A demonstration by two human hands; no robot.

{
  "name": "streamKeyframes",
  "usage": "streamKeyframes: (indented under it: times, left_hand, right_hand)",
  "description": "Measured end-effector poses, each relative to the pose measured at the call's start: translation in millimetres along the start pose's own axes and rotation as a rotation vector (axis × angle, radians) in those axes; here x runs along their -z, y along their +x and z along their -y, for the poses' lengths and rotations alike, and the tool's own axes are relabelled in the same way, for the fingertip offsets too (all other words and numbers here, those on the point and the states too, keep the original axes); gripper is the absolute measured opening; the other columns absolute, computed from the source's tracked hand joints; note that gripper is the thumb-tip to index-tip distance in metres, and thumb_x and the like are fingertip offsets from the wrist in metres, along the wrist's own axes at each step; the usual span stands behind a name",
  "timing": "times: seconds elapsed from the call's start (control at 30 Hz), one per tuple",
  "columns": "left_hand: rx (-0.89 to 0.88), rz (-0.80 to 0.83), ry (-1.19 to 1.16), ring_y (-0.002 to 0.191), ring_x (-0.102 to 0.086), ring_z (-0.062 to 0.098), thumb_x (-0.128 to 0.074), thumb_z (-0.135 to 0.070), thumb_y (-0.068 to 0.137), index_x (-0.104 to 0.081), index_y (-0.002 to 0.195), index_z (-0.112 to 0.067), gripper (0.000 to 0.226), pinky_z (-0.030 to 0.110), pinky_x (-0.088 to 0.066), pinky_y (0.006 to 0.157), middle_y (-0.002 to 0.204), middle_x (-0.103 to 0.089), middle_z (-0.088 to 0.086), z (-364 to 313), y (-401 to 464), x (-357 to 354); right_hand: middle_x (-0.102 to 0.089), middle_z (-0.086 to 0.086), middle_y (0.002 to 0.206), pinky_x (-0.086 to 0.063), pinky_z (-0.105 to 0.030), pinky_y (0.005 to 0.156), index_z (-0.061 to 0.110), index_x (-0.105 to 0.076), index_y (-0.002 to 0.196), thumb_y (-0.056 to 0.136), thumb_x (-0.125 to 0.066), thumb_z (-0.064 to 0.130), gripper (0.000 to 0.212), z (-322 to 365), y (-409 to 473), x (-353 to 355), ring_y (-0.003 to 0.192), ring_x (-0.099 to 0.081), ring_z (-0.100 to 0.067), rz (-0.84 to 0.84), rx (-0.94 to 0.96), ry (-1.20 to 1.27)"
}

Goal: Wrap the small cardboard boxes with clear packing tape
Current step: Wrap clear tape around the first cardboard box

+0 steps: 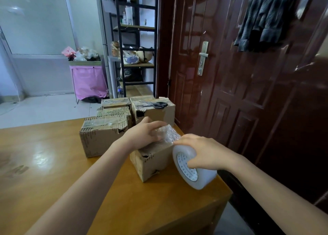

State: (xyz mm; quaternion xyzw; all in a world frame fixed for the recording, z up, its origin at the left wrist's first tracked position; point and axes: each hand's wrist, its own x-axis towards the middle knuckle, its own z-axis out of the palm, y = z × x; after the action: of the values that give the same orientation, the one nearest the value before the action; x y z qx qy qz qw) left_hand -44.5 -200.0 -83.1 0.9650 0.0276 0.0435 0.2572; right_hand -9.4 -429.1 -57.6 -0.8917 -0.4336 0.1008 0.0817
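At centre frame a small cardboard box (152, 161) stands on the wooden table (53, 163). The left hand (143, 132) lies across its crinkled taped top, fingers curved over it and pressing. Just right, the right hand (205, 153) grips a roll of clear packing tape (193, 171), thumb in its core, touching the box's right edge.

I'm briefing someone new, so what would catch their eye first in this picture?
The two hands near the table's right edge: the right hand grips a big roll of clear tape beside a small cardboard box, while the left hand presses tape on top. Behind stand more taped boxes, one carrying scissors.
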Motion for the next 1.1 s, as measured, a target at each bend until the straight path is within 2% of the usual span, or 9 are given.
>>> streamKeyframes:
  times: [0.1,0.2,0.3,0.43,0.63,0.73,0.83,0.97,1.1]
  left_hand:
    - [-0.047,0.003,0.363,0.113,-0.053,0.021,-0.044,-0.044,0.099,-0.052,0.134,-0.036,0.037,0.035,-0.045,0.084,0.128,-0.046,-0.003,-25.6,-4.3,-0.1]
    - [-0.001,0.13,0.573,0.124,-0.049,0.033,-0.045,-0.066,0.089,-0.033,0.148,-0.019,0.077,0.038,-0.042,0.088,0.142,-0.042,0.01,-43.9,-7.0,-10.2]
    - [-0.018,0.085,0.696,0.108,-0.057,0.034,-0.053,-0.055,0.088,-0.037,0.139,-0.011,0.069,0.035,-0.044,0.076,0.127,-0.052,0.013,-46.2,-8.1,-16.7]
    - [0.034,0.104,0.398,0.092,-0.057,0.027,-0.063,-0.051,0.082,-0.05,0.13,-0.02,0.06,0.033,-0.047,0.073,0.102,-0.059,0.002,-36.1,-3.5,-0.9]
    - [0.221,0.296,-0.347,0.102,-0.064,0.024,-0.075,-0.053,0.05,-0.058,0.129,-0.02,0.088,0.044,-0.052,0.094,0.117,-0.065,0.005,-10.1,12.3,15.9]
    - [0.293,0.303,-0.485,0.106,-0.065,0.027,-0.079,-0.054,0.042,-0.053,0.132,-0.019,0.1,0.046,-0.051,0.097,0.121,-0.064,0.007,8.5,19.3,19.0]
    - [0.205,0.153,-0.167,0.117,-0.056,0.022,-0.076,-0.051,0.074,-0.046,0.137,-0.021,0.076,0.039,-0.047,0.1,0.134,-0.054,0.0,15.4,21.5,20.1]
    - [-0.016,-0.123,0.364,0.103,-0.06,0.022,-0.052,-0.034,0.097,-0.047,0.122,-0.017,0.031,0.039,-0.052,0.081,0.121,-0.058,0.001,6.5,13.0,8.1]
    - [0.005,-0.123,0.539,0.092,-0.062,0.025,-0.041,-0.046,0.099,-0.051,0.113,-0.012,0.038,0.038,-0.051,0.071,0.107,-0.059,0.004,1.0,6.3,-5.6]
  right_hand:
    - [-0.036,0.016,0.143,-0.054,-0.039,0.079,0.043,-0.034,0.144,0.081,-0.061,0.023,0.071,0.4,0.6,-5.0,0.107,-0.055,-0.016,-0.016,-0.012,0.025]
    - [-0.033,0.016,0.145,-0.052,-0.037,0.085,0.04,-0.036,0.144,0.081,-0.063,0.02,0.071,-2.6,-2.5,-6.6,0.114,-0.051,-0.014,-0.052,-0.018,0.103]
    - [-0.034,0.014,0.14,-0.05,-0.035,0.09,0.032,-0.039,0.145,0.078,-0.067,0.012,0.075,-3.6,-5.4,0.7,0.116,-0.049,-0.012,-0.135,-0.021,0.192]
    - [-0.035,0.015,0.128,-0.051,-0.039,0.087,0.025,-0.047,0.14,0.075,-0.069,0.008,0.07,3.8,-4.2,26.5,0.107,-0.055,-0.016,-0.331,0.014,0.225]
    - [-0.049,0.006,0.132,-0.046,-0.035,0.089,0.021,-0.06,0.125,0.085,-0.064,0.024,0.039,21.3,33.6,54.9,0.11,-0.056,-0.022,-0.584,0.005,0.129]
    - [-0.054,0.006,0.131,-0.043,-0.031,0.084,0.021,-0.063,0.124,0.09,-0.057,0.024,0.034,26.1,61.6,47.6,0.112,-0.054,-0.021,-0.636,0.009,0.114]
    - [-0.055,0.002,0.137,-0.037,-0.03,0.094,0.016,-0.065,0.127,0.091,-0.055,0.016,0.037,28.1,82.7,32.1,0.117,-0.053,-0.023,-0.775,0.062,0.1]
    - [-0.067,-0.007,0.122,-0.039,-0.048,0.101,0.01,-0.074,0.108,0.08,-0.054,0.014,0.035,35.0,98.0,17.5,0.105,-0.063,-0.028,-0.992,0.108,0.143]
    - [-0.063,-0.001,0.131,-0.026,-0.065,0.106,0.023,-0.065,0.125,0.083,-0.052,0.025,0.044,27.7,104.1,-6.4,0.112,-0.061,-0.027,-1.07,0.0,0.061]
